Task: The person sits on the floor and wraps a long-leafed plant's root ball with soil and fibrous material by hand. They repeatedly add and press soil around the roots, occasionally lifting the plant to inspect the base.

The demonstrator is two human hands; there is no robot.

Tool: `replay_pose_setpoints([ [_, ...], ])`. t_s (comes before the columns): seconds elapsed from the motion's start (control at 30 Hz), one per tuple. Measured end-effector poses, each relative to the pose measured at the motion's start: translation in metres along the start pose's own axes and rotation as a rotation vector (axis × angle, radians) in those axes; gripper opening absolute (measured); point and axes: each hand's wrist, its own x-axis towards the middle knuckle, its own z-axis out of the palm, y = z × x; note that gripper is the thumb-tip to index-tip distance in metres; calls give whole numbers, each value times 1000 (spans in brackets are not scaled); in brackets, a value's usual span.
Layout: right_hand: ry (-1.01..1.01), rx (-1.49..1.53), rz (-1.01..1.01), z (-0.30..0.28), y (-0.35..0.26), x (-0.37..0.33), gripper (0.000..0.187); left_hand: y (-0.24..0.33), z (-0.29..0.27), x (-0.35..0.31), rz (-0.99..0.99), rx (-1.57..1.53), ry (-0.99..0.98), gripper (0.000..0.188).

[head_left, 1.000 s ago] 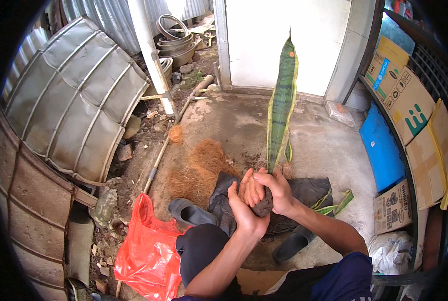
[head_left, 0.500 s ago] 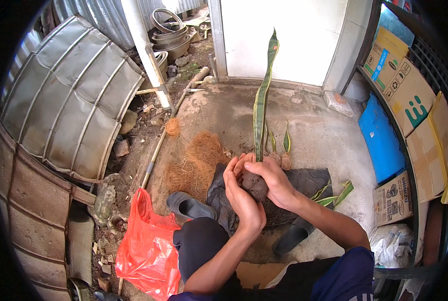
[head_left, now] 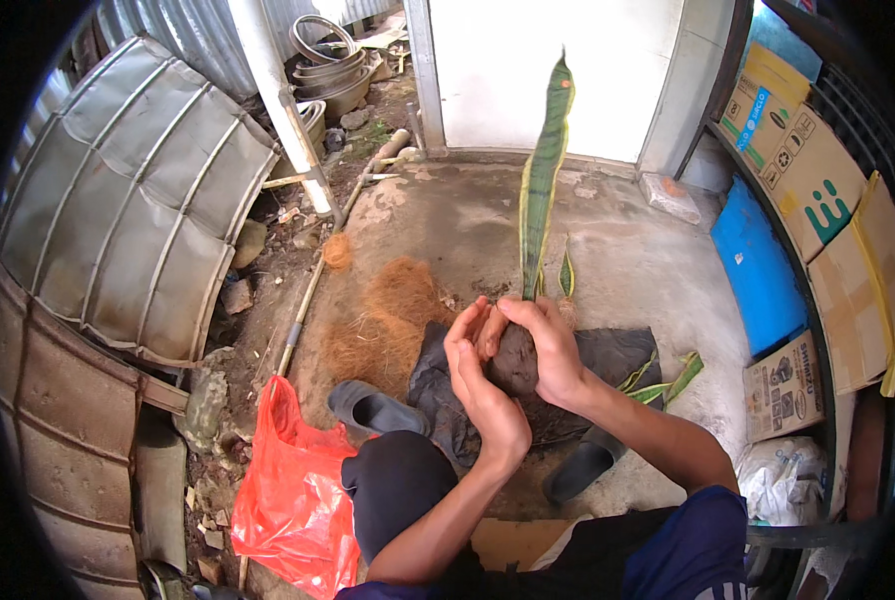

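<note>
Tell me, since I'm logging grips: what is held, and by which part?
Both hands, left hand and right hand, cup the plant's dark root ball.

since a second ago i see the tall green leaf (head_left: 541,190) swing from leaning right to nearly upright. the left hand (head_left: 482,385) has slid off the right hand (head_left: 550,350), opening the grip around the dark soil ball (head_left: 515,362), now showing between the palms. a small shoot (head_left: 566,273) now stands beside the leaf.

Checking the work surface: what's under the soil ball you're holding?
A dark sheet lies on the concrete floor beneath the soil ball. Both hands, left hand, right hand, hide the rest.
</note>
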Motion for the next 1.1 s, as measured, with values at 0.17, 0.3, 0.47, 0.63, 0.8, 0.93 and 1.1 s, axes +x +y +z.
replay_pose_setpoints([
  [0.17, 110, 38, 1, -14, 1, 6, 27, 9, 9, -4, 74, 192, -131, 45],
  [0.3, 88, -10, -2, -19, -4, 1, 27, 10, 9, -8, 61, 290, -251, 53],
  [0.47, -81, -67, -4, -21, -24, 2, 30, 20, 12, -11, 69, 199, -367, 64],
  [0.63, -121, -163, -65, -14, -29, 2, 33, 19, 4, -1, 110, 126, -362, 70],
  [0.8, -114, -101, -16, -12, -28, -1, 36, 20, 0, -8, 158, 241, -413, 75],
  [0.93, -108, -102, -106, -9, -27, -4, 33, 20, 1, -7, 190, 333, -444, 82],
  [1.1, -124, -55, -138, -7, -26, -5, 31, 18, -3, -8, 207, 336, -454, 89],
])
